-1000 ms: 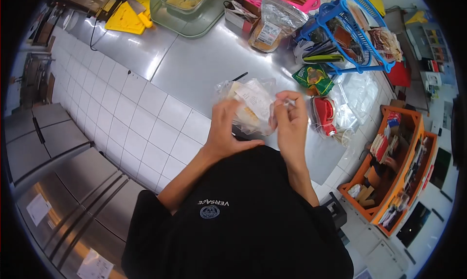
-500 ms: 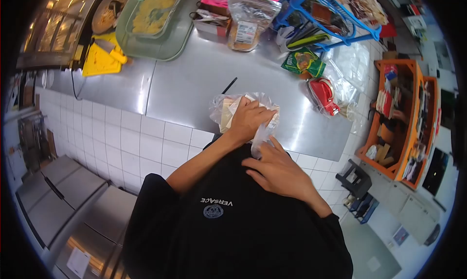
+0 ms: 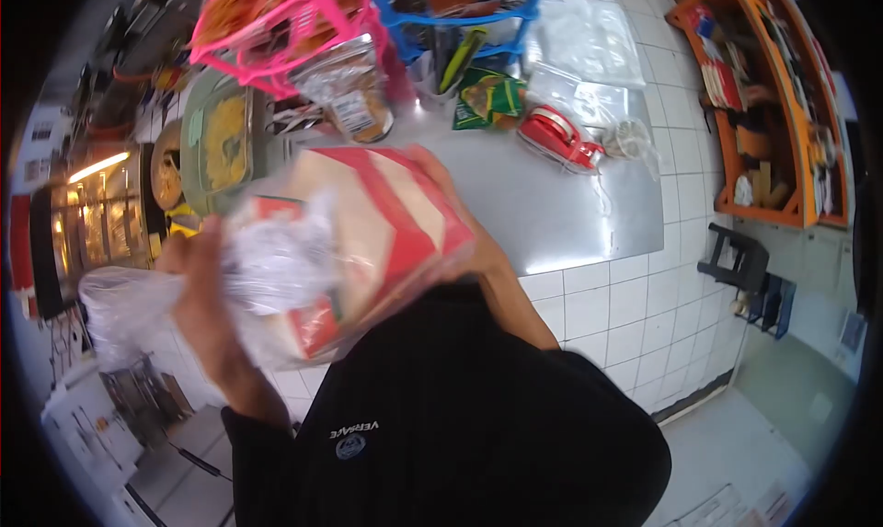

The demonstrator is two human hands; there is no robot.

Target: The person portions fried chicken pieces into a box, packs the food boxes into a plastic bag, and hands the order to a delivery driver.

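Observation:
A bulky package [image 3: 368,205], cream with broad red bands, is wrapped in a clear plastic bag and held up close to the camera, tilted above the counter. The bag's gathered plastic [image 3: 285,256] bunches white on its left side. My left hand [image 3: 207,297], blurred, is closed around the bag's neck, whose loose end [image 3: 129,311] hangs out to the left. Against the package's right side lies my right hand [image 3: 441,191], its fingers mostly hidden behind the package.
Behind on the steel counter [image 3: 561,219] are a red tape dispenser [image 3: 556,139], a green packet [image 3: 487,99], a zip bag [image 3: 354,104] and clear bags [image 3: 589,44]. Pink [image 3: 285,30] and blue [image 3: 455,3] baskets stand at the back. An orange shelf [image 3: 750,104] is at right.
The bagged package has come up off the counter towards the camera and turned, showing its red bands. My left hand has moved left with the bag's neck. The view has swung.

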